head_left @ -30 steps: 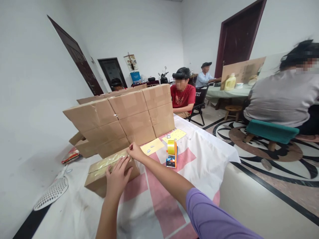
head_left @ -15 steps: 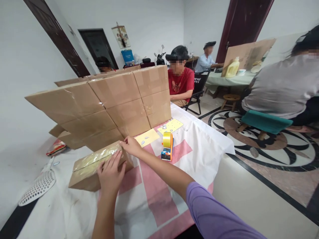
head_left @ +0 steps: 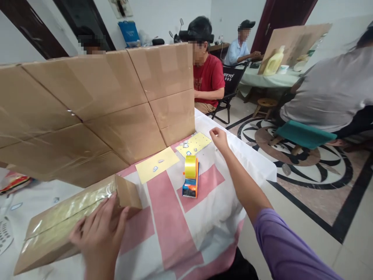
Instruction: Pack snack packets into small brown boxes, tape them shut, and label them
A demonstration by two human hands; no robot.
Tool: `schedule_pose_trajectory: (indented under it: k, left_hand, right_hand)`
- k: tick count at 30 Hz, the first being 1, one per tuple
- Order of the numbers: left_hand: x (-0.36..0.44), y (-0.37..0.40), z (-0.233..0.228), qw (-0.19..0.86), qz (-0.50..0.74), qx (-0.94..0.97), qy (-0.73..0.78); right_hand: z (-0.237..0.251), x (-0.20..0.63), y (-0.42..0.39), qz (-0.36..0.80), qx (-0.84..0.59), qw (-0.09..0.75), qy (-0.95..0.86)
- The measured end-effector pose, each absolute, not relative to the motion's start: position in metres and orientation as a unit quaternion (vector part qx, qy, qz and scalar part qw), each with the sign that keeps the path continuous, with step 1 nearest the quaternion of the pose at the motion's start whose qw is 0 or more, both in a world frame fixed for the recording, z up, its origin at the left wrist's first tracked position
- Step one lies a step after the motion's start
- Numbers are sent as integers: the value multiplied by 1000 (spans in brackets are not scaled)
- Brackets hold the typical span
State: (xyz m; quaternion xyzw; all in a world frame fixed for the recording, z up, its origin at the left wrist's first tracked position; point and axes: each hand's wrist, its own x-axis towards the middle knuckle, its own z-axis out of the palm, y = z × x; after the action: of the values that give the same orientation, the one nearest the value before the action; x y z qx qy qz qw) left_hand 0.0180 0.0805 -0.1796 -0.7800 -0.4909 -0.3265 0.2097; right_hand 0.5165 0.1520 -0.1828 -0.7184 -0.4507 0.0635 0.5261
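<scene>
Two bare hands are at work over a table covered with a white and pink cloth (head_left: 186, 233). Left hand (head_left: 100, 231) lies flat, fingers spread, on the near side of a long brown cardboard box sealed with clear tape (head_left: 72, 217), pressing it to the cloth without gripping it. Right hand (head_left: 219, 139), on an arm with a purple sleeve, is stretched out to the far right, fingers loosely curled and pinched near the edge of a yellow paper sheet dotted with small pale pieces (head_left: 194, 144); whether it holds one of those pieces cannot be told. The hands are well apart.

A yellow roll of tape in an orange and blue dispenser (head_left: 190, 179) stands between them, untouched. A second yellow sheet (head_left: 155, 164) lies just beside the box's end flap. A wall of stacked brown cartons (head_left: 96, 105) rises directly behind.

Judgement: sound practice is to keep the left palm firm so the box does not slide, and to take small pieces by fingertip only.

Obscured: the box's left end is cut off, as is a white perforated object at the frame's left edge. Several seated people behind are partly hidden by the cartons
</scene>
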Motion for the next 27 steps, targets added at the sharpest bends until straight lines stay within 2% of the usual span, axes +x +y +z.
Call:
schedule_pose_trajectory:
  k: [7, 11, 15, 21, 27]
  left_hand:
    - [17, 98, -190, 202, -355, -752, -517]
    - [19, 98, -192, 173, -378, -744, -523]
    - [21, 98, -191, 151, -375, -740, -537]
    - [25, 104, -195, 169, -386, -742, -521]
    - [25, 102, -195, 164, -391, -744, -516]
  right_hand:
    - [-216, 559, 118, 187, -758, 376, -500]
    - [-224, 557, 121, 222, -751, 335, -523]
    - [-224, 553, 122, 212, -741, 354, -529]
    - [-219, 543, 128, 177, -722, 433, -509]
    - [-221, 520, 141, 209, -688, 484, -499]
